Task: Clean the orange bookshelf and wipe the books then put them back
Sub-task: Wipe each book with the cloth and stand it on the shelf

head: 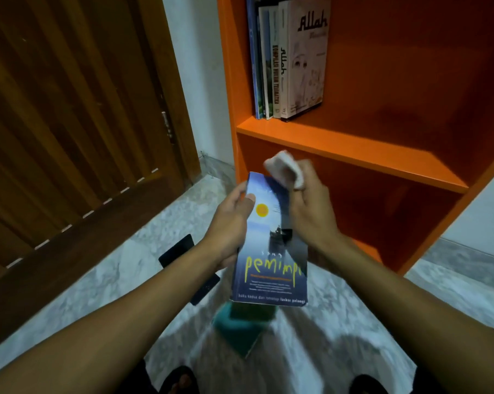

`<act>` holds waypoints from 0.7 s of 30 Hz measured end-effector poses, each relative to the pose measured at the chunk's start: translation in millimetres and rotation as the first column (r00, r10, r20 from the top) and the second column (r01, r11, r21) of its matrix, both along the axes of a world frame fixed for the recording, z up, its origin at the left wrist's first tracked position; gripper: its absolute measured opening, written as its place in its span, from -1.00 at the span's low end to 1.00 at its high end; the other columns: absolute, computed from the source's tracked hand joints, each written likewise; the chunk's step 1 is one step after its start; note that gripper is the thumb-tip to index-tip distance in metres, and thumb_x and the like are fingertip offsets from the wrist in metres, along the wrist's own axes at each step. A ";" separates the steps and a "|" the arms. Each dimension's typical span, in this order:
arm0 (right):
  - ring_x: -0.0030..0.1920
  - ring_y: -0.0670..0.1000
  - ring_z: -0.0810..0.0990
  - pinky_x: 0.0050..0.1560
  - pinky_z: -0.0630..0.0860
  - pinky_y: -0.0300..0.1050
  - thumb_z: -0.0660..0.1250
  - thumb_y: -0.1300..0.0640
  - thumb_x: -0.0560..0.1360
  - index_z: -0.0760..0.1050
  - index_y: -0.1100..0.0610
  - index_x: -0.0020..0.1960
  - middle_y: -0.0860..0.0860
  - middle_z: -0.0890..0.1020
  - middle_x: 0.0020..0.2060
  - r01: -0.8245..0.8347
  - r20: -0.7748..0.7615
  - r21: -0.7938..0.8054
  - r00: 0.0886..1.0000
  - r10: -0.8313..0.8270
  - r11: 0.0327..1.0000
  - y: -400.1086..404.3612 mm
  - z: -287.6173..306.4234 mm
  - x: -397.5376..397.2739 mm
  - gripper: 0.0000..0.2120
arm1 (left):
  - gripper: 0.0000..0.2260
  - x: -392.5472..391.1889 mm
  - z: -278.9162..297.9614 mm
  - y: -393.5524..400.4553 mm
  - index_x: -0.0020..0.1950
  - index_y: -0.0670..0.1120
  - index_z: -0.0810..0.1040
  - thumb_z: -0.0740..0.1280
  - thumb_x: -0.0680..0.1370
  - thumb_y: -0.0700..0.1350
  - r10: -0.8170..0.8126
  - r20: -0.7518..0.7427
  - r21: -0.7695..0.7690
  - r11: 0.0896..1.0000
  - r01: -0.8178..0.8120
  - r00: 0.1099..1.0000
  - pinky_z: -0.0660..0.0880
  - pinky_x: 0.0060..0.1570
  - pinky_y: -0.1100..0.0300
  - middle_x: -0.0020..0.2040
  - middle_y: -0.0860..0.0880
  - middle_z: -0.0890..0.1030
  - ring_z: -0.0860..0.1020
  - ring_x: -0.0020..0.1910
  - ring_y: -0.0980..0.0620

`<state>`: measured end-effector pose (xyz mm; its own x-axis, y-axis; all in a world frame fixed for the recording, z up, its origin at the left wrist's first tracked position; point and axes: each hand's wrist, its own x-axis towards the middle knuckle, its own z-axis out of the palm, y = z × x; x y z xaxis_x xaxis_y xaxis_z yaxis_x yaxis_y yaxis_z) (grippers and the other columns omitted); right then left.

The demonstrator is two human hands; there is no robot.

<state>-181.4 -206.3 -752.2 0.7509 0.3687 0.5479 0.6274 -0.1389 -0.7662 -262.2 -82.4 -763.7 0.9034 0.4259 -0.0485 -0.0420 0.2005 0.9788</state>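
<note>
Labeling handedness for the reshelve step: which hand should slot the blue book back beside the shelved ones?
Left, probably. The left hand already grips the blue book; the right hand holds the cloth.

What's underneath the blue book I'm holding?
Below the blue book a teal book lies on the marble floor, with dark flat objects beside it. The blue book covers their remaining parts.

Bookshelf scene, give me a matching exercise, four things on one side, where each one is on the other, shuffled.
Things:
1. blue book
2. white cloth
3. teal book
4. upright books

Places:
A. on the floor
B. held by the left hand
C. on the orange bookshelf
D. gripped in the right hand

Pairs: 1-B, 2-D, 3-A, 4-C
</note>
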 end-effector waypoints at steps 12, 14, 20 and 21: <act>0.53 -0.04 0.26 0.51 0.22 0.03 0.10 0.23 0.58 0.31 0.01 0.50 -0.05 0.34 0.51 -0.487 -0.082 -0.339 0.867 0.491 0.805 5.4 -60.7 -59.3 -0.50 | -0.72 10.6 4.3 58.9 0.38 -0.08 0.46 0.13 0.70 -0.16 0.336 -0.054 -0.330 0.883 -0.334 0.940 0.57 0.11 -0.20 0.25 -0.22 0.61 0.64 0.09 -0.20; 0.42 -0.02 0.42 0.40 0.35 -0.10 0.08 0.09 0.60 0.41 0.14 0.40 0.03 0.49 0.39 -0.503 -0.087 -0.276 0.862 0.500 0.819 5.1 -56.7 -66.0 -0.59 | -0.75 9.1 6.8 68.9 0.33 -0.07 0.48 0.12 0.70 -0.18 0.392 -0.041 -0.334 0.861 -0.382 0.919 0.58 0.05 -0.19 0.23 -0.20 0.62 0.64 0.08 -0.21; -0.06 -0.20 0.51 -0.08 0.38 -0.19 0.09 0.13 0.64 0.46 0.14 0.09 -0.13 0.58 -0.06 -0.538 -0.087 -0.277 0.839 0.537 0.796 -0.4 -50.1 -71.1 -0.81 | -0.72 2.5 12.6 87.2 0.38 -0.07 0.47 0.14 0.69 -0.18 0.460 -0.024 -0.266 0.853 -0.449 0.888 0.58 0.08 -0.20 0.20 -0.16 0.65 0.66 0.08 -0.21; -0.16 -0.25 0.46 -0.17 0.33 -0.19 0.10 0.14 0.64 0.42 0.13 0.02 -0.17 0.52 -0.18 -0.543 -0.115 -0.281 0.838 0.534 0.791 -0.3 -51.9 -68.8 -0.86 | -0.72 1.8 13.6 87.4 0.38 -0.08 0.47 0.15 0.69 -0.19 0.457 -0.013 -0.239 0.862 -0.447 0.889 0.58 0.08 -0.20 0.20 -0.17 0.65 0.67 0.07 -0.20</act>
<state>-250.2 -206.5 -804.1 0.3961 0.8560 0.3322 0.6464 -0.0030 -0.7630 -260.3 5.0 -750.1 0.6181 0.7696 -0.1605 -0.2226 0.3672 0.9031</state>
